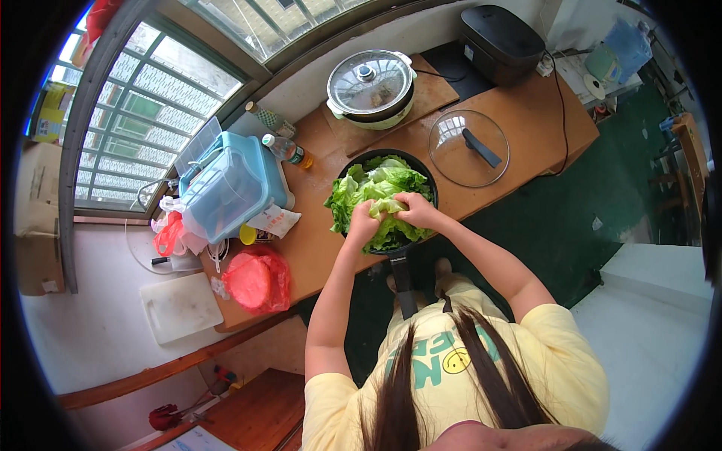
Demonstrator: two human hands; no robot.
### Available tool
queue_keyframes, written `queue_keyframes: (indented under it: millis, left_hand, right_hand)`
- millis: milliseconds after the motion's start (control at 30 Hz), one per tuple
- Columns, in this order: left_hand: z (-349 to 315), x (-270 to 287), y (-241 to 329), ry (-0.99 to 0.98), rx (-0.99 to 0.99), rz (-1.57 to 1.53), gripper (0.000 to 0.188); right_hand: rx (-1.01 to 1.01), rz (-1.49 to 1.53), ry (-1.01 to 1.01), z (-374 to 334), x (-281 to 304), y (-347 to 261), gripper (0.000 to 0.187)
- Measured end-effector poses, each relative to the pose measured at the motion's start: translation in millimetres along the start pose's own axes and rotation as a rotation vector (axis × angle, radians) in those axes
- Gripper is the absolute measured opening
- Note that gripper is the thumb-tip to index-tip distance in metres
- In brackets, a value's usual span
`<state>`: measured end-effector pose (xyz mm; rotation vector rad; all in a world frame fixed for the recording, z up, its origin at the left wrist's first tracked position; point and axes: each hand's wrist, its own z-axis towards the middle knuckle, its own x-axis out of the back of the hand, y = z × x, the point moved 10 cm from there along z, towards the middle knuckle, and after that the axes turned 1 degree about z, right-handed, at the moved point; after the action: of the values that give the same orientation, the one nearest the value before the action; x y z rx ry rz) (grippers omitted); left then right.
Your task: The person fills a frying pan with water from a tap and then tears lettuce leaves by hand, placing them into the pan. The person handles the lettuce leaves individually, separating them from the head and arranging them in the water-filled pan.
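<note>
A black frying pan [404, 282] sits at the table's front edge, its handle pointing back toward me. Green leafy lettuce [387, 180] heaps above its rim. Over the near part of the heap, my left hand [364, 221] and my right hand [418, 211] are close together, both closed on a pale lettuce leaf [388, 206] between them. Some fingertips are hidden among the leaves. Right of the pan lies a glass lid [459, 161] with a black handle.
Behind stands a lidded electric pot [370, 89], with a black appliance [502, 43] farther right. Bottles [287, 150], a blue plastic bin [244, 174] and a red plastic bag [257, 279] are at left. A white cutting board [180, 307] lies beyond the table's left end.
</note>
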<state>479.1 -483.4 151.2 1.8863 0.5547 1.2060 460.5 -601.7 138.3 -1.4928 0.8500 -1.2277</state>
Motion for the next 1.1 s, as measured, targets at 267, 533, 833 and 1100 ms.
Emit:
queue_keyframes:
  millis: [267, 533, 833, 1100]
  left_hand:
    - [-3, 82, -11, 0.101, 0.048, 0.242, 0.027]
    - [63, 47, -87, 0.171, 0.117, 0.307, 0.037]
    - [32, 23, -50, 0.174, 0.16, 0.555, 0.037]
    - [14, 69, 14, 0.214, 0.033, 0.357, 0.061]
  right_hand:
    - [-0.111, -0.195, 0.267, 4, 81, -3, 0.024]
    - [-0.173, -0.603, 0.226, 66, 36, 21, 0.039]
    - [-0.346, -0.555, 0.338, 34, 23, 47, 0.033]
    - [-0.24, -0.406, 0.409, 28, 74, 6, 0.037]
